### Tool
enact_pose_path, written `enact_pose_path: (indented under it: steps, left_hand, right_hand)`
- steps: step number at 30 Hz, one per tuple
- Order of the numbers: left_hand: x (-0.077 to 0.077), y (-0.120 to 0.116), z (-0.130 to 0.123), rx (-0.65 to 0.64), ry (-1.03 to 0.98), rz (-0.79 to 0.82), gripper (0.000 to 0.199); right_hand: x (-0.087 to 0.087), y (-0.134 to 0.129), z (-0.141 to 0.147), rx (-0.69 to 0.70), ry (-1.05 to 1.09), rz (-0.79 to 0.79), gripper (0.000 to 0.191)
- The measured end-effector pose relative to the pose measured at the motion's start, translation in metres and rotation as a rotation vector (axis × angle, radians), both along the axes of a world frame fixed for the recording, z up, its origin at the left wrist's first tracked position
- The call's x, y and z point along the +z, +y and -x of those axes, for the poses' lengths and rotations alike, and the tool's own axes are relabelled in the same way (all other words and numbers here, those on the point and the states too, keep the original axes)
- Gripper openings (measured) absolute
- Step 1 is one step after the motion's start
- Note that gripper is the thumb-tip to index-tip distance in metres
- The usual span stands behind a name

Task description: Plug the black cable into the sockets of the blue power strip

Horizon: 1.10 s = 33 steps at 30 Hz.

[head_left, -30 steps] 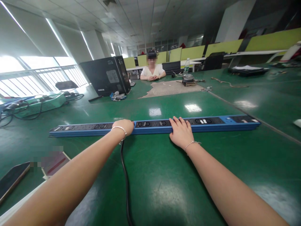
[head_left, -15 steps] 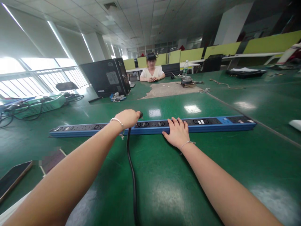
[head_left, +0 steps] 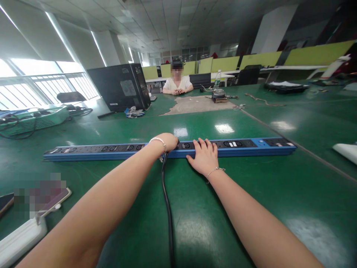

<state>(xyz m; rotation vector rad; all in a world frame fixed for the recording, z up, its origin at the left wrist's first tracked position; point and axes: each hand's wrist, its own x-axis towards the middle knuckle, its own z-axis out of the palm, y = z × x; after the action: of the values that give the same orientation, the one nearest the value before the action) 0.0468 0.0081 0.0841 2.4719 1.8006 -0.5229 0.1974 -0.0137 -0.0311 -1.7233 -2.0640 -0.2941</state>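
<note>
A long blue power strip (head_left: 237,152) with a row of black sockets lies across the green table. My left hand (head_left: 165,142) is closed on the plug end of a black cable (head_left: 168,208), right at the sockets near the strip's middle. The hand mostly hides the plug, so how far it sits in a socket cannot be seen. From under that hand the cable runs down toward the near edge of the view. My right hand (head_left: 205,157) rests with spread fingers on top of the strip, just right of the left hand.
A black computer case (head_left: 122,87) and gloves (head_left: 134,112) stand beyond the strip. At the left is a green basket (head_left: 44,121) of cables. A person (head_left: 177,83) sits across the table (head_left: 223,230). A white object (head_left: 22,238) lies near left.
My left hand has moved right and slightly down with the cable's plug end, from above the strip to its sockets. The view has shifted a little; my right hand stays on the strip.
</note>
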Motion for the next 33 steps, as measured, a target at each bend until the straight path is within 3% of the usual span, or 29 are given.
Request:
enact_pose_path:
  steps: [4, 11, 26, 33]
  left_hand:
    - [0.006, 0.000, -0.008, 0.033, 0.052, 0.010, 0.031]
    - [0.001, 0.003, -0.012, 0.086, 0.038, -0.052, 0.035]
    - [0.002, 0.012, -0.022, 0.145, 0.067, 0.076, 0.027]
    - [-0.010, 0.009, -0.027, 0.193, 0.029, 0.033, 0.034]
  right_hand:
    - [0.000, 0.000, 0.000, -0.005, 0.000, 0.016, 0.067]
    - [0.001, -0.001, 0.001, -0.005, 0.000, 0.027, 0.067]
    - [0.002, -0.001, 0.002, 0.001, 0.017, 0.024, 0.066]
    - [0.004, -0.002, 0.002, -0.001, 0.013, 0.036, 0.065]
